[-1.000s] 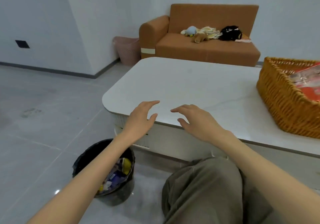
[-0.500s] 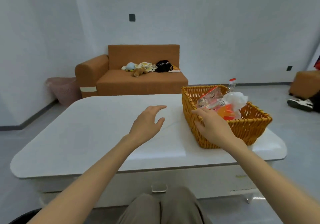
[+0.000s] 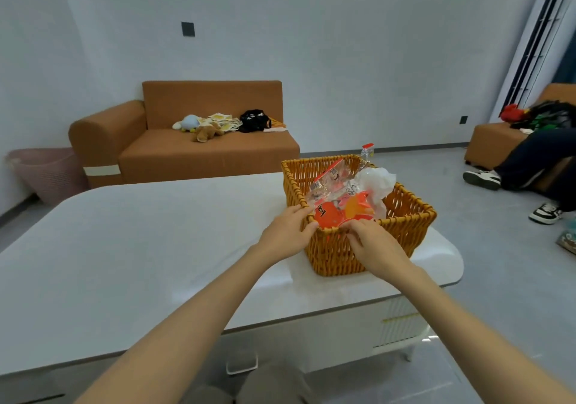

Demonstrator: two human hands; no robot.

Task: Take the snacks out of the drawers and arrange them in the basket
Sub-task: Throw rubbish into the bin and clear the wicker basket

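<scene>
Snack packets (image 3: pixel 343 197) overlap in the basket (image 3: pixel 405 216), lower ones hidden. The bottle (image 3: pixel 367 149) behind shows mostly its red cap. We count two orange packs (image 3: pixel 325 215), one clear bag (image 3: pixel 327 182), one white bag (image 3: pixel 377 182). Basket is woven, orange-brown, rectangular, by the table surface's (image 3: pixel 156 232) right edge. Left hand (image 3: pixel 286 232) grips its near-left corner. Right hand (image 3: pixel 374 247) curls at the near rim; we cannot tell its grip.
</scene>
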